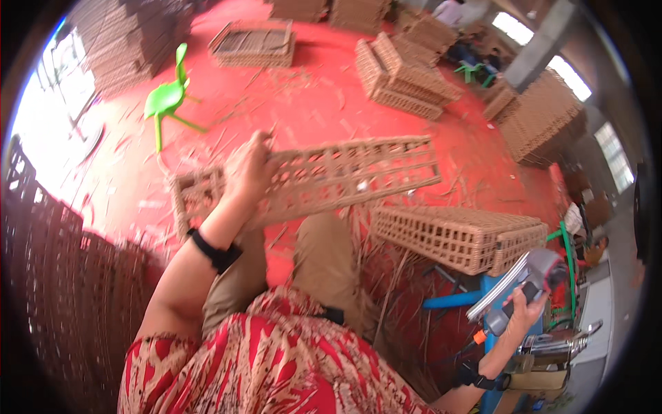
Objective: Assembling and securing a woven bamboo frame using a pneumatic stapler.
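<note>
Red floor (pixel 303 103) filled the big room, and bits of straw lay all over it. At the middle of it all was a long woven frame (pixel 331 181), full of little square holes, held up in the air above the person's knee (pixel 324 248). The left hand (pixel 249 169) gripped this frame near its left end, with the fingers (pixel 256 146) curled tight over its top edge. A black band (pixel 215 251) sat on that wrist, just under the frame.

Below the frame and to the right sat a woven basket (pixel 458 238) of the same tan colour, lying on its side. Lower still and further right, the right hand (pixel 520 314) held a grey and red power tool (pixel 527 283). Its fingers were wrapped around the handle. A green hose (pixel 567 259) ran up beside the tool. A blue stand (pixel 452 300) showed just under the basket.

Far above the frame, a green plastic chair (pixel 167 96) stood on the floor to the left. More woven frames (pixel 403 76) lay in piles above the frame and to the right, and another flat pile (pixel 254 43) lay near the top. Dark woven panels (pixel 69 276) stood to the left of the frame, low down. The person wore a red patterned top (pixel 269 359)
</note>
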`<state>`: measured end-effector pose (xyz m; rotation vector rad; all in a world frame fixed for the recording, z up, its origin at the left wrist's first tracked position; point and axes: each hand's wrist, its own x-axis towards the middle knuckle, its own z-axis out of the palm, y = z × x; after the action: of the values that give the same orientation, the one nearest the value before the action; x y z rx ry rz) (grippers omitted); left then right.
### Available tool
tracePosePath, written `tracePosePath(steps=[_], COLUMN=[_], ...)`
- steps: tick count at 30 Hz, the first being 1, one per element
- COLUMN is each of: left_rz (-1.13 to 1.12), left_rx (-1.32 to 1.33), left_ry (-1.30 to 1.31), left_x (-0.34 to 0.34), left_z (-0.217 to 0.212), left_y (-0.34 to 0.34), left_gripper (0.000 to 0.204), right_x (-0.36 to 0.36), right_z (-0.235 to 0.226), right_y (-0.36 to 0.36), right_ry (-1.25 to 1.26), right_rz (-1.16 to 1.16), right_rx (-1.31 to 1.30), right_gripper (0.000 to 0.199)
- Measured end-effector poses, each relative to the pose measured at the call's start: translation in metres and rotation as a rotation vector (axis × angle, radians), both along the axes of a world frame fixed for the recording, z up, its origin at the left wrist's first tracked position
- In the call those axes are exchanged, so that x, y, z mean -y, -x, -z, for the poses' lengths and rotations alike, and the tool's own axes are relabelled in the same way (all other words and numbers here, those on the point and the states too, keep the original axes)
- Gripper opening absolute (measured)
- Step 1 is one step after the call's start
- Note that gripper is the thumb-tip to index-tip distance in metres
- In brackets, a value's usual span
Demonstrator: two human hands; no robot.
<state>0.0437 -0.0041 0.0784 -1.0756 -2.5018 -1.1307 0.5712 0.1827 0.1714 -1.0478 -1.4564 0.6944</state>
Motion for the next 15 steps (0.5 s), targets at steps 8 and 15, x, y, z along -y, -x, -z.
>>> tracePosePath(steps=[8, 15], left_rz=[0.006, 0.054], left_rx=[-0.022, -0.007], left_ry=[-0.049, -0.121], left_x=[0.010, 0.026], left_z=[0.008, 0.009], left_y=[-0.039, -0.065], left_gripper=[0.050, 0.054], right_x=[0.085, 0.115], right_z=[-0.033, -0.019], right_y=[0.178, 0.250], right_ry=[0.272, 0.462], right_rz=[-0.606, -0.855], right_rx=[0.019, 0.275], right_gripper=[0.033, 0.033])
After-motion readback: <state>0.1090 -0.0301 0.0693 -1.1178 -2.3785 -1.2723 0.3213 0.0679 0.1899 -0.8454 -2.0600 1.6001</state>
